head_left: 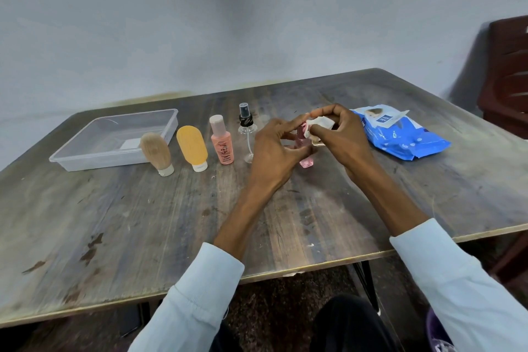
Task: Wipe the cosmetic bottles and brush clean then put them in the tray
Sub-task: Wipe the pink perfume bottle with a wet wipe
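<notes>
The left hand (pixel 274 146) is curling round a small pink bottle (pixel 306 161) just above the worn wooden surface (pixel 143 223), while the right hand (pixel 340 134) is pinching a white wipe (pixel 321 122) against the bottle's upper part. The wiping step looks to be under way on this first bottle.

In the head view, four items are standing in a row to the left of the hands: a beige brush (pixel 156 153), a yellow tube (pixel 192 147), a peach bottle (pixel 222 140) and a clear spray bottle (pixel 247 134) with a black pump. All appear to be waiting their turn. The clear tray (pixel 71 161) is sitting at the row's far left, just behind the brush, holding none of the cosmetics. A blue wipes pack (pixel 405 134) is lying to the right of the hands, its flap open.

The next move likely calls for working the wipe over the remaining faces of the pink bottle, then carrying it leftward over the standing row to the tray without knocking the spray bottle, which is standing just beside the left hand.

Most of the pink bottle is hiding behind the fingers, so its cap and shape are hard to make out. A pale patch in the tray may be a label, but that cannot be told. A dark chair (pixel 508 71) is being cut off at the right edge.
</notes>
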